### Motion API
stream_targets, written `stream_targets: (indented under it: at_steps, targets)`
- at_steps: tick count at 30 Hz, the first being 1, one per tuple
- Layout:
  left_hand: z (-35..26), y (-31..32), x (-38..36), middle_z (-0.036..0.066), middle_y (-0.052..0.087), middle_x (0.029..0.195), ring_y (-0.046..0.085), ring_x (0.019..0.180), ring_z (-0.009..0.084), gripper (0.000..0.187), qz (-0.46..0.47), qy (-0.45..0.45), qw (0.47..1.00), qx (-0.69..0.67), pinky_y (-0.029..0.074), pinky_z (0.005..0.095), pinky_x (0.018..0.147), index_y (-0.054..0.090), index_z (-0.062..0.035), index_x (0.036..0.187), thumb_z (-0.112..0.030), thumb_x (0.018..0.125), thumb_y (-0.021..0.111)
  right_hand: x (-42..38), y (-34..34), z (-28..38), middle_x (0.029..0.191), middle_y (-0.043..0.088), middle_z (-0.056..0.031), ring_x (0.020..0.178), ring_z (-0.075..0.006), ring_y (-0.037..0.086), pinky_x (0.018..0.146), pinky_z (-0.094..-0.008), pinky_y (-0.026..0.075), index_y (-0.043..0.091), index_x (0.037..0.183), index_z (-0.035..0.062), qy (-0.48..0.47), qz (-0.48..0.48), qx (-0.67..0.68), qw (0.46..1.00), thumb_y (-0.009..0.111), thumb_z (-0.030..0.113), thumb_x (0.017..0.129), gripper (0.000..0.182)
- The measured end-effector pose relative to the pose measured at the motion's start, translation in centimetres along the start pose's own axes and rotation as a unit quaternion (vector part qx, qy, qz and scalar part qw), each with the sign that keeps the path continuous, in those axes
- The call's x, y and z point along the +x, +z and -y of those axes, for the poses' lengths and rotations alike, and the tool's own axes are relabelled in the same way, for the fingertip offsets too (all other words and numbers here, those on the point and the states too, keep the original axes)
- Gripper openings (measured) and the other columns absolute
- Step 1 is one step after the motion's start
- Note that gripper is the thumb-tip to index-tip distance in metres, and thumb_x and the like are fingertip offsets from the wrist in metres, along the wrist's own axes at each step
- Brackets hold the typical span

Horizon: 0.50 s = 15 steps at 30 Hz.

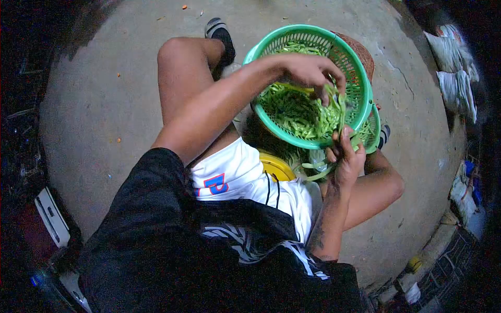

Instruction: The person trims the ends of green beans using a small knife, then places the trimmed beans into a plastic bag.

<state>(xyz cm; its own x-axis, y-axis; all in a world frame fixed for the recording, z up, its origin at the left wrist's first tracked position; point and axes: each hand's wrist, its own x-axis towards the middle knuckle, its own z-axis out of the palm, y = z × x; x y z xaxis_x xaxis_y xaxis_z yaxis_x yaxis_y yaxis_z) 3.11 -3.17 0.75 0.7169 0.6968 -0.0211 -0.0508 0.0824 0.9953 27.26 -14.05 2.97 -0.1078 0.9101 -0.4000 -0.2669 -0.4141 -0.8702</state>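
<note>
A green plastic basket (362, 73) holds many cut green vegetable pieces (292, 117). Over its right half is my left hand (313, 73), fingers curled around the upper ends of long green pods (339, 107). Just below the basket's lower right rim, my right hand (348, 156) is closed on the lower part of the same pods, and some long ones trail from it to the left. A yellow edge (297, 88) shows inside the basket, partly hidden beneath my left hand.
Another green basket (375, 128) sits partly under the first, with a reddish-brown woven item (359, 52) behind. A yellow round container (276, 166) lies between my bent legs. White sacks (456, 94) lie at the far right of the concrete floor (115, 104).
</note>
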Motion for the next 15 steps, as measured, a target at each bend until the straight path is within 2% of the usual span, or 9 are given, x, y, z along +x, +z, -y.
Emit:
stream_targets:
  at_steps: [1,5,6,7,9,10,14,15]
  targets:
    - [-0.4,-1.0,-0.4,0.006,0.071,0.102,0.067,0.096,0.0143,0.040,-0.031,-0.064,0.997,0.044,0.054,0.0309,0.082,0.066,-0.0009,0.116,-0.004,0.077,0.076,0.0,0.0,0.0,0.084,0.065,-0.0047,0.054,-0.0047,0.043,0.046,-0.0200,0.032,0.063,0.109,0.0022,0.000,0.002,-0.001,1.000,0.069,0.018,0.098,0.020]
    - [-1.5,0.7,-0.5,0.007,0.070,0.101,0.067,0.091,0.0140,0.043,0.003,-0.063,0.997,0.043,0.054,0.0312,0.080,0.063,-0.0010,0.120,-0.004,0.079,0.075,0.3,0.2,-0.2,0.081,0.065,-0.0043,0.052,-0.0042,0.042,0.044,-0.0205,0.033,0.064,0.104,0.0026,-0.002,-0.008,0.002,1.000,0.071,0.020,0.097,0.020]
    - [-0.9,1.6,-0.1,0.008,0.071,0.102,0.067,0.091,0.0146,0.045,0.024,-0.026,0.999,-0.001,0.054,0.0312,0.081,0.061,-0.0007,0.122,-0.003,0.079,0.074,0.4,0.6,-0.1,0.081,0.065,-0.0039,0.052,-0.0039,0.042,0.043,-0.0202,0.033,0.064,0.104,0.0028,0.003,-0.008,0.005,1.000,0.070,0.020,0.098,0.020]
    - [-0.6,1.5,0.0,0.008,0.071,0.102,0.067,0.091,0.0146,0.045,0.024,-0.027,0.999,-0.004,0.054,0.0312,0.081,0.061,-0.0007,0.122,-0.003,0.079,0.074,0.3,0.8,0.0,0.081,0.065,-0.0036,0.052,-0.0036,0.042,0.043,-0.0199,0.033,0.063,0.103,0.0029,0.010,-0.008,0.006,1.000,0.070,0.020,0.098,0.019]
    - [-0.6,1.1,0.0,0.009,0.072,0.102,0.068,0.093,0.0155,0.045,0.010,-0.014,0.993,0.115,0.054,0.0316,0.081,0.060,0.0003,0.124,-0.004,0.081,0.074,0.0,0.8,0.5,0.081,0.065,-0.0032,0.052,-0.0034,0.041,0.043,-0.0194,0.032,0.063,0.102,0.0033,0.041,0.004,0.014,0.999,0.069,0.021,0.099,0.019]
    - [-0.9,0.7,-0.2,0.009,0.073,0.102,0.068,0.091,0.0154,0.044,0.027,-0.046,0.999,0.011,0.054,0.0315,0.084,0.059,-0.0004,0.123,-0.005,0.082,0.075,0.0,0.8,0.7,0.081,0.064,-0.0029,0.052,-0.0032,0.040,0.043,-0.0190,0.032,0.062,0.101,0.0036,0.066,0.019,0.026,0.997,0.068,0.021,0.100,0.018]
    - [-1.7,1.4,-0.3,0.009,0.073,0.102,0.066,0.088,0.0149,0.042,0.011,-0.060,0.998,0.002,0.053,0.0316,0.084,0.059,-0.0007,0.121,-0.007,0.083,0.075,0.2,0.2,0.2,0.082,0.062,-0.0022,0.052,-0.0032,0.039,0.042,-0.0182,0.032,0.061,0.102,0.0040,0.070,0.043,0.054,0.995,0.066,0.020,0.101,0.017]
    - [-2.1,1.8,-0.2,0.009,0.073,0.102,0.066,0.087,0.0145,0.041,0.016,-0.068,0.997,0.035,0.053,0.0315,0.084,0.059,-0.0011,0.120,-0.007,0.083,0.076,0.2,0.3,0.3,0.082,0.061,-0.0017,0.053,-0.0032,0.039,0.042,-0.0182,0.032,0.060,0.102,0.0042,0.078,0.047,0.064,0.994,0.065,0.020,0.101,0.016]
